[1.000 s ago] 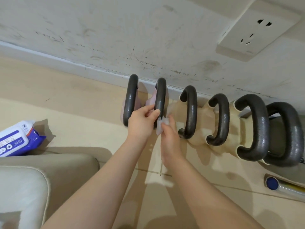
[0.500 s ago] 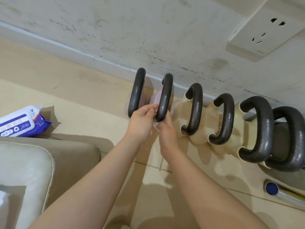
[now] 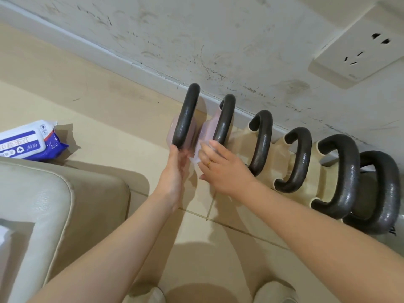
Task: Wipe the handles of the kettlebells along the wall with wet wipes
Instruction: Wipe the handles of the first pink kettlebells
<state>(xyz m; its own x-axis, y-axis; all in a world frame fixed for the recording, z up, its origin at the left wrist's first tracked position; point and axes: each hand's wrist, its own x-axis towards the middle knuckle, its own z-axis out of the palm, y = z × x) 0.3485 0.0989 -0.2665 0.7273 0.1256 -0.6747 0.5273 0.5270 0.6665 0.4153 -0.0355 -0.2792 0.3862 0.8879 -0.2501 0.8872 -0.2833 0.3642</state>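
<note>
Both hands have come off the second kettlebell handle since half a second ago and now meet just below it, mid-frame, with a crumpled wet wipe (image 3: 195, 158) between them. Seen from the head camera, the left hand (image 3: 175, 171) stands edge-on with fingers straight and blurred, its fingertips near the lower end of the first handle (image 3: 185, 115); whether it actually pinches the wipe cannot be told. The right hand (image 3: 223, 169), a gold ring (image 3: 209, 163) on one finger, lies palm down with fingers loosely spread over the wipe, fingertips just beside the lower end of the second handle (image 3: 224, 120).

Six kettlebells line the scuffed white wall (image 3: 218, 40) from centre to lower right of the frame, their dark handles upright. The two leftmost have pink bodies, the next three (image 3: 261, 143) cream; the last (image 3: 380, 193) looks dark.

A blue-and-white pack of wet wipes (image 3: 26, 142) lies on the beige tiled floor (image 3: 98, 106) at the left edge. A pale cushioned seat (image 3: 54, 204) fills the lower left. A white wall socket (image 3: 358, 53) sits at the upper right.
</note>
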